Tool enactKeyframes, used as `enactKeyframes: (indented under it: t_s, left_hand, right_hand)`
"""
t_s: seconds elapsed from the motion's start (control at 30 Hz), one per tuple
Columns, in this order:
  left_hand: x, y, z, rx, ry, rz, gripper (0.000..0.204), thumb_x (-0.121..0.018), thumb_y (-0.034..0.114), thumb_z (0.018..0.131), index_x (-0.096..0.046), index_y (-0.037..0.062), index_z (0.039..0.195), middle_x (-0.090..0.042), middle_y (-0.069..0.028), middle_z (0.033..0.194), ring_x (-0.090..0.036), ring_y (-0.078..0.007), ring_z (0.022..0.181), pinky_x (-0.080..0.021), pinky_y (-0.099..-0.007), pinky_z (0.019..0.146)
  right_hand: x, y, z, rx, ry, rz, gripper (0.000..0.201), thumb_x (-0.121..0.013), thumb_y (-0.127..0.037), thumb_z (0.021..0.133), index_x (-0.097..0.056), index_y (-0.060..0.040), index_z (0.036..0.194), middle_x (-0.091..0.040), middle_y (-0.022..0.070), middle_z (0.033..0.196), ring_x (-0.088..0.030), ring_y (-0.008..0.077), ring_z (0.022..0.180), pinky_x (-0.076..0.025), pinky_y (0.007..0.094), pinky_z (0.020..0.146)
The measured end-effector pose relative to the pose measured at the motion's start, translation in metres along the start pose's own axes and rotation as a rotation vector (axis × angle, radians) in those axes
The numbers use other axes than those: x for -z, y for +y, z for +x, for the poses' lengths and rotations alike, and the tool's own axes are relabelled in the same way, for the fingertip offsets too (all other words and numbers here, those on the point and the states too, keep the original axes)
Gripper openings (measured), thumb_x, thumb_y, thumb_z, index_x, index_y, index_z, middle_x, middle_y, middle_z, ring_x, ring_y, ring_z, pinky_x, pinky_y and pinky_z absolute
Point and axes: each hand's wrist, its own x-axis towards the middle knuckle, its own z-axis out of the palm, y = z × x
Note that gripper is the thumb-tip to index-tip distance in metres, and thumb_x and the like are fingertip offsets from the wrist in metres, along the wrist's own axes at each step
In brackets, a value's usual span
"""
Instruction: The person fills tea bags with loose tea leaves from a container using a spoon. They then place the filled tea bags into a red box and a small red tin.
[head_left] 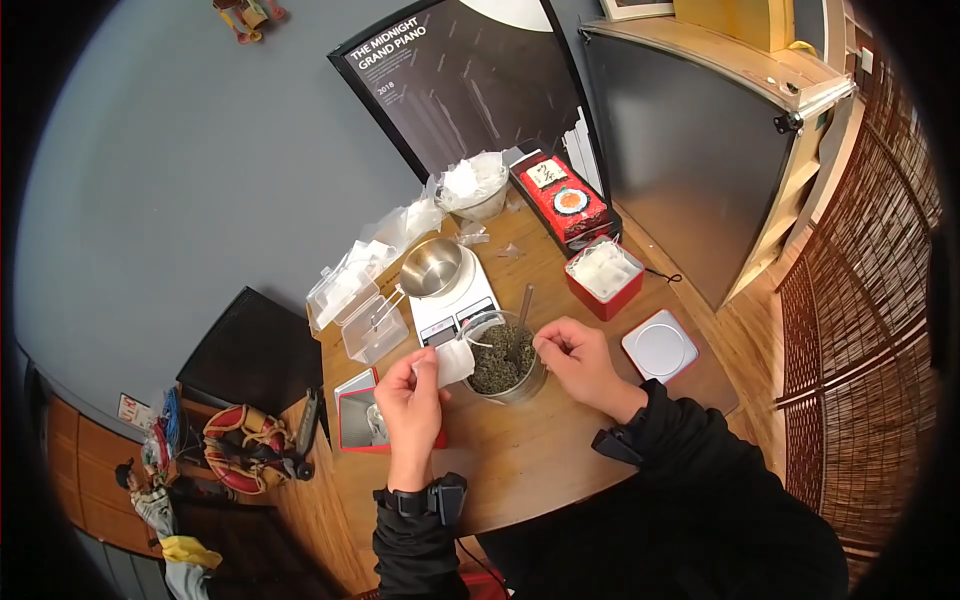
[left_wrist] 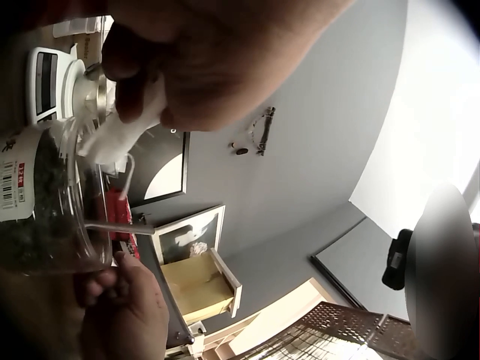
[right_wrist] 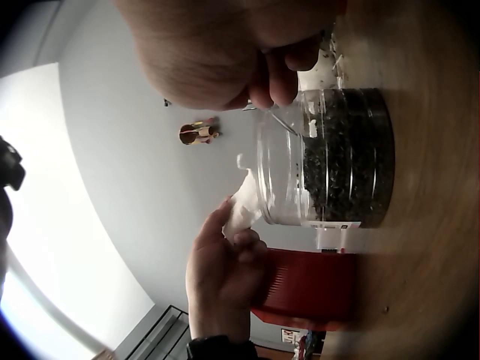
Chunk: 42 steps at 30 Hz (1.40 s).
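My left hand [head_left: 408, 400] pinches a small white tea bag [head_left: 457, 362] between thumb and fingers, at the left rim of a clear jar [right_wrist: 279, 180]. A pale string loop from the bag hangs over the jar's mouth. Dark dry tea leaves [head_left: 490, 368] fill the lower part of the jar. The handle of a metal spoon [head_left: 526, 302] sticks up from the leaves, leaning on the far rim. Beside the jar's right rim is my right hand [head_left: 582, 362], fingers loosely curled, close to the spoon handle but apart from it.
Behind the jar, a steel bowl [head_left: 432, 268] sits on a white kitchen scale [head_left: 462, 300]. Open red tins [head_left: 612, 300] stand right and left, with a tin lid [head_left: 660, 346] at the right. Clear plastic boxes [head_left: 374, 335], a red tea packet [head_left: 566, 200] and a bowl of white bags [head_left: 476, 205] lie farther back.
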Motion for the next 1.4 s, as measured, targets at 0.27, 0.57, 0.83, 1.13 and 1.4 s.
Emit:
enactKeyframes:
  t_s: [0.27, 0.57, 0.83, 1.13, 1.4]
  left_hand:
    - [-0.015, -0.006, -0.046, 0.299, 0.108, -1.064, 0.016, -0.057, 0.024, 0.102, -0.057, 0.014, 0.114, -0.069, -0.003, 0.099, -0.059, -0.0118, 0.063, -0.044, -0.0243, 0.051]
    - [-0.042, -0.02, -0.057, 0.199, -0.131, -1.235, 0.024, -0.053, 0.025, 0.104, -0.054, 0.0064, 0.119, -0.067, -0.0114, 0.109, -0.063, -0.0165, 0.086, -0.052, -0.0282, 0.068]
    - [-0.052, -0.032, -0.061, 0.157, -0.294, -1.163, 0.04, -0.051, 0.025, 0.104, -0.048, 0.0027, 0.137, -0.066, -0.0188, 0.118, -0.072, -0.0304, 0.09, -0.06, -0.0383, 0.072]
    - [-0.022, -0.032, -0.063, 0.07, -0.215, -0.905, 0.025, -0.057, 0.007, 0.097, -0.061, 0.0033, 0.121, -0.071, -0.0215, 0.102, -0.07, -0.0254, 0.069, -0.058, -0.0347, 0.061]
    - [-0.018, -0.037, -0.066, 0.077, -0.219, -0.883, 0.024, -0.056, 0.005, 0.097, -0.062, 0.0036, 0.12, -0.071, -0.0209, 0.1, -0.07, -0.0251, 0.068, -0.057, -0.0339, 0.06]
  right_hand:
    - [-0.001, -0.023, -0.003, 0.149, 0.046, -0.044, 0.007, -0.067, -0.007, 0.09, -0.066, 0.0, 0.092, -0.066, 0.0022, 0.072, -0.056, 0.004, 0.061, -0.046, 0.0225, 0.057]
    - [-0.028, -0.079, -0.03, 0.417, -0.216, -0.227, 0.017, -0.072, -0.009, 0.087, -0.064, 0.0001, 0.098, -0.064, 0.0079, 0.089, -0.064, 0.0149, 0.078, -0.051, 0.0284, 0.065]
    - [0.002, -0.086, -0.02, 0.482, 0.006, -0.221, 0.005, -0.063, -0.003, 0.092, -0.061, 0.0008, 0.09, -0.061, 0.0088, 0.083, -0.06, 0.017, 0.071, -0.046, 0.0293, 0.062]
    - [0.097, -0.083, 0.061, 0.445, 0.274, -0.827, 0.013, -0.068, -0.008, 0.083, -0.059, -0.0015, 0.076, -0.058, 0.0104, 0.075, -0.059, 0.0245, 0.07, -0.047, 0.0363, 0.063]
    - [0.082, -0.045, 0.088, 0.524, -0.024, -1.368, 0.011, -0.065, -0.013, 0.072, -0.065, -0.0021, 0.07, -0.064, 0.0155, 0.075, -0.062, 0.0343, 0.077, -0.051, 0.0442, 0.07]
